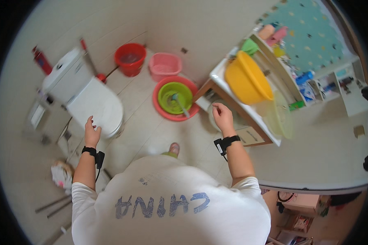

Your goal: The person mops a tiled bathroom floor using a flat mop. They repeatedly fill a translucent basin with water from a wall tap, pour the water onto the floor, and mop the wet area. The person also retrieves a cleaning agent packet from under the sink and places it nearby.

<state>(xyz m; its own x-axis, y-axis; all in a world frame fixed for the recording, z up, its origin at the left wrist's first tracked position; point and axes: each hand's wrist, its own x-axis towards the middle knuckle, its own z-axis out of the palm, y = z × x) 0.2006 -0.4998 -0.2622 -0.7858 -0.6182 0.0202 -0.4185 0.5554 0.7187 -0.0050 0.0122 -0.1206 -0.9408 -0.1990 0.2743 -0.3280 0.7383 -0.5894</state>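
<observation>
My left hand [93, 132] is empty, its fingers loosely spread, and in the picture it overlaps the edge of the white toilet [95, 104], whose lid is down. My right hand [224, 120] is loosely curled, with a gap beside the thumb and nothing visible in it. It appears just left of the wooden-framed washstand [240, 113]. A yellow plastic basin [243, 79] stands tilted on that washstand, beside a translucent pale green basin [280, 119]. On the floor ahead, a green basin [165, 99] sits inside a red basin [157, 107], with a pale-handled brush [181, 105] in it.
A red bucket [131, 65] and a pink basin [165, 68] stand by the far wall. A red-handled plunger [89, 58] leans near the toilet. Shelves [325, 88] with toiletries are at the right. Grab bars [53, 204] lie low left. A doorway threshold [312, 187] crosses the lower right.
</observation>
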